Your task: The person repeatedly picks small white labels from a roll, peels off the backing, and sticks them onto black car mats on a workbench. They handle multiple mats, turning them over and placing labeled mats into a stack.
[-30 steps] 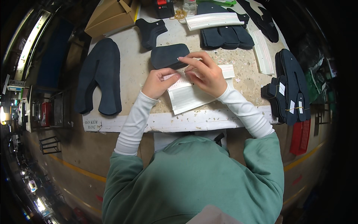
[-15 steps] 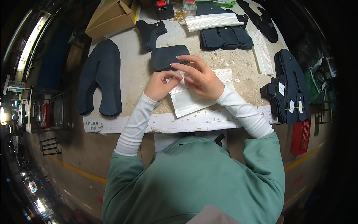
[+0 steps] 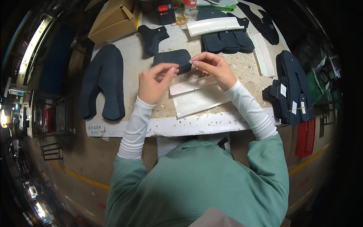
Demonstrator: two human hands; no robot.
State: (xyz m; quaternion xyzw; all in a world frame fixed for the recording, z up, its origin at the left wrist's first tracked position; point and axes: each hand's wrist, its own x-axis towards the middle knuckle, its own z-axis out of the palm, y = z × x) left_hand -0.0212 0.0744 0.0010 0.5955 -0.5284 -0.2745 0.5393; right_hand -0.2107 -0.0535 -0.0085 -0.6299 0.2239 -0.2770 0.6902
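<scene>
- Left hand point(image 3: 154, 81): raised over the counter point(image 3: 147, 126), thumb and forefinger pinched nearly shut; whether anything sits in the grip I cannot tell.
- Right hand point(image 3: 213, 67): raised beside it, fingertips closed on a small pale sticker point(image 3: 191, 61).
- Sticker sheet point(image 3: 191, 85): white strip lying just below both grips, on a larger white sheet point(image 3: 198, 100).
- Dark pad point(image 3: 173, 59): flat on the counter directly behind the grips, apparently without a sticker.
- Progress, judged: one sticker lifted, not yet placed.
- Pad stack point(image 3: 293, 89): well right of the grip, already bearing white labels.
- Large dark piece point(image 3: 104, 83): left of the grip.
</scene>
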